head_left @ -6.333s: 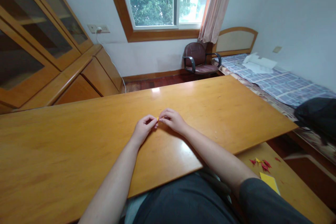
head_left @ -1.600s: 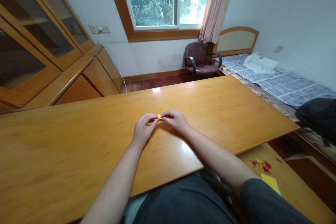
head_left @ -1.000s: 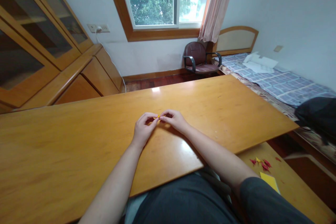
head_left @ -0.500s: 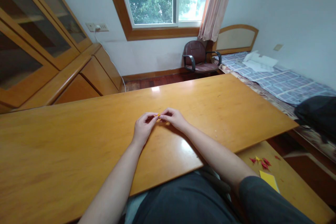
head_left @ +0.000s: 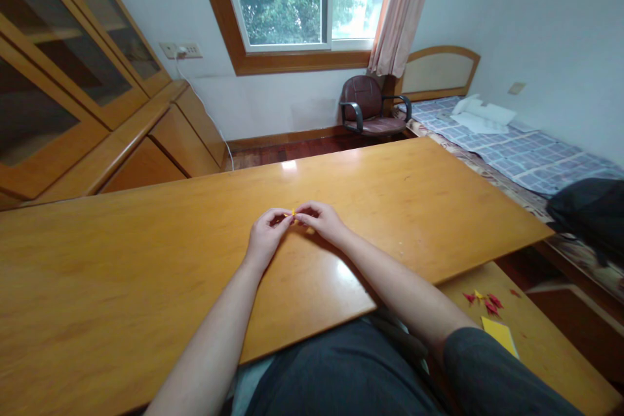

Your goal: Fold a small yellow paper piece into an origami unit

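Just above the wooden table [head_left: 195,260], my two hands meet at the fingertips. Between them is a small piece of folded yellow paper [head_left: 293,212], mostly covered by the fingers. My left hand [head_left: 266,234] pinches it from the left with thumb and forefinger. From the right, my right hand [head_left: 324,221] grips it the same way. The exact shape of the paper is too small to make out.
On a lower surface at the right lie several small red folded paper pieces [head_left: 492,302], a yellow one [head_left: 478,295] and a yellow paper sheet [head_left: 500,336]. Beyond the table stand an armchair [head_left: 365,107], a bed [head_left: 526,156] with a black bag [head_left: 589,214], and a cabinet [head_left: 121,136].
The fingers of both hands have shifted very slightly around the yellow paper, and a bit of it now points upward. Everything else looks the same.
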Demonstrator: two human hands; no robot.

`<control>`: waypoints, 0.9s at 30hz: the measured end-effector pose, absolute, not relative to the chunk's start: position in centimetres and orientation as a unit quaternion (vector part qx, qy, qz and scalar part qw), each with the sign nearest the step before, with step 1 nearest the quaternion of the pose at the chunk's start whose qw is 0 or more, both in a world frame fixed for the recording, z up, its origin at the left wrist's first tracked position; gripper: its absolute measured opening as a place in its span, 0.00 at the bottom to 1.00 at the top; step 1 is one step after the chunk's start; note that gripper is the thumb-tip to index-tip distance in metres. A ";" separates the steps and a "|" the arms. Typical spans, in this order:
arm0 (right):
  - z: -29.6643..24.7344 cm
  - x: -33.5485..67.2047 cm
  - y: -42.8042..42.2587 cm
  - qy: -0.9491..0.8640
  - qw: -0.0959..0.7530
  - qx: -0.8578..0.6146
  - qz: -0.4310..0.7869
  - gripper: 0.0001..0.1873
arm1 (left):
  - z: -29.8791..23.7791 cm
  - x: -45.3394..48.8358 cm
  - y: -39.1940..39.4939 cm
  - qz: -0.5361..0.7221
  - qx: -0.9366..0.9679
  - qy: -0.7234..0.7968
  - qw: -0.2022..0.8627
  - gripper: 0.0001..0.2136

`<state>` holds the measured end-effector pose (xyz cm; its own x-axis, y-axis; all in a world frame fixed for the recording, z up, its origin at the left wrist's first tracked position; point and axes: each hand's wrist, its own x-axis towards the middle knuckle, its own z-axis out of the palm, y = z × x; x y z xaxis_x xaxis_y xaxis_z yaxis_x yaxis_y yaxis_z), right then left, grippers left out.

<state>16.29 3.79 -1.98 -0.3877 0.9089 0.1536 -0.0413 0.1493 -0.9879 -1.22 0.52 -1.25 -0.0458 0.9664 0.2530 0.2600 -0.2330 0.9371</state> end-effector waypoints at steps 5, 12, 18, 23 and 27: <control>-2.6 16.1 4.2 -0.572 0.445 -0.323 0.609 0.21 | -1.7 -1.4 0.8 0.511 0.575 0.520 0.372 0.13; -2.7 16.1 4.2 -0.598 0.429 -0.337 0.587 0.18 | -2.5 -1.7 1.4 0.531 0.514 0.505 0.446 0.16; -3.1 16.1 4.3 -0.642 0.424 -0.366 0.524 0.13 | -2.6 -1.7 1.4 0.532 0.496 0.499 0.471 0.16; -3.0 16.3 4.1 -0.681 0.424 -0.380 0.460 0.11 | -2.7 -1.7 1.5 0.524 0.500 0.503 0.471 0.17; -2.5 16.4 4.0 -0.677 0.426 -0.390 0.457 0.10 | -3.0 -1.7 1.7 0.529 0.494 0.501 0.475 0.17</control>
<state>16.44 3.98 -2.53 -0.3342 0.9163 0.2205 0.1388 0.2793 -0.9501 -1.74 1.65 -2.96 -0.0618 0.9970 0.0463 -0.0080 -0.0469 0.9989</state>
